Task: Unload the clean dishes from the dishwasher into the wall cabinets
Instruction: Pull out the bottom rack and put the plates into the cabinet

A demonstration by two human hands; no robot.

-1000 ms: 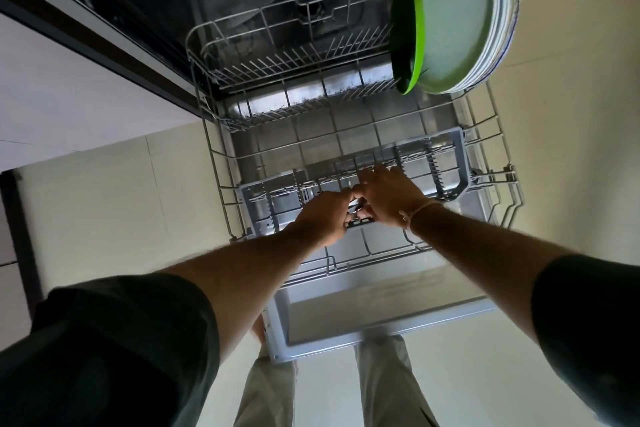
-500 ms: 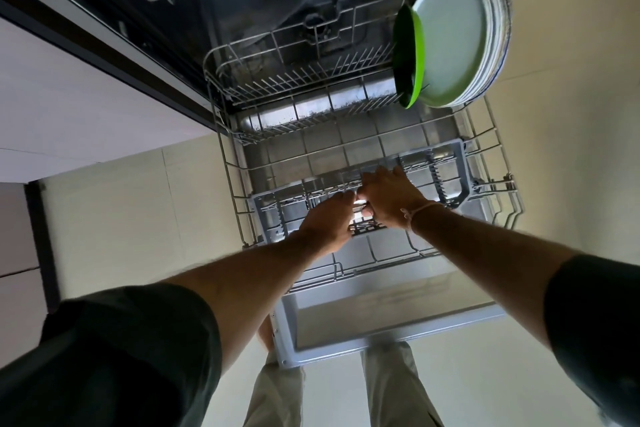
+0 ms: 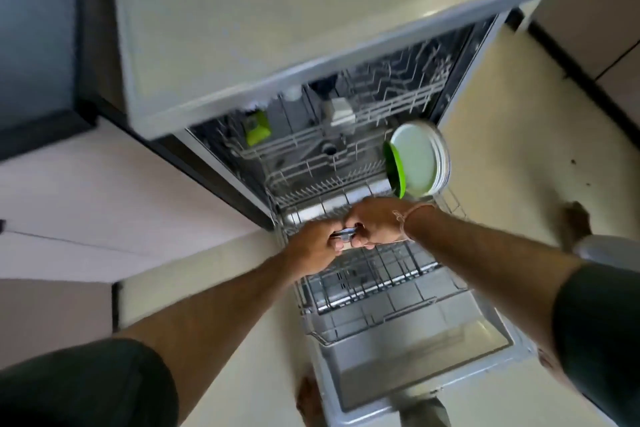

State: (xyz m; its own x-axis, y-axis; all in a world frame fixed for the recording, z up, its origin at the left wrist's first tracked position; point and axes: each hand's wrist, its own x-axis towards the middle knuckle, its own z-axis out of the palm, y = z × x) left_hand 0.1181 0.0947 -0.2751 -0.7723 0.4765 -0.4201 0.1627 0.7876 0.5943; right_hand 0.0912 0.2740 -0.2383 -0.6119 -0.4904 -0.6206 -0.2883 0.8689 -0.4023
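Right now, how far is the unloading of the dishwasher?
Done: the lower rack looks mostly bare. In hand: the left hand and right hand grip a small metal piece. Remaining: the pale plates and green dish in that rack, plus a green item in the upper rack.

Wire-metal rack (image 3: 367, 291), glossy green plastic bowl (image 3: 395, 168), smooth pale plates (image 3: 417, 158), shiny steel door lining (image 3: 415, 357)
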